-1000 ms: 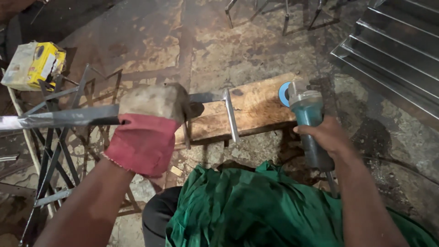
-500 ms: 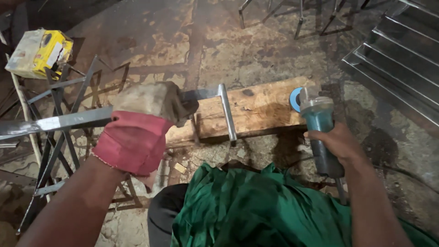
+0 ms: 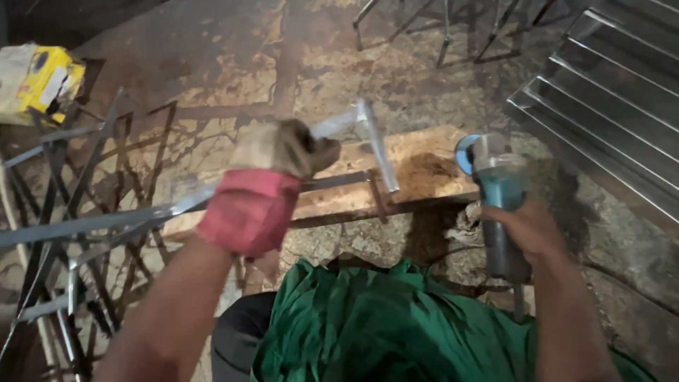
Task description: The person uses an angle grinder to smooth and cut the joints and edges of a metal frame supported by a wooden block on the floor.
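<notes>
My left hand, in a tan and red work glove, grips a long steel bar with a short cross piece welded at its far end. The bar's end is raised a little above a worn wooden board lying on the floor. My right hand, bare, holds a teal angle grinder by its body, its disc end pointing away beside the board's right end. A green garment covers my lap below.
Steel frames lie stacked on the left floor, with a yellow box beyond them. Ribbed metal sheets lean at the right. More metal legs stand at the top. The concrete floor is stained.
My left hand has lifted and tilted the bar, so its cross piece rose off the board. The grinder stays in my right hand near the board's right end.
</notes>
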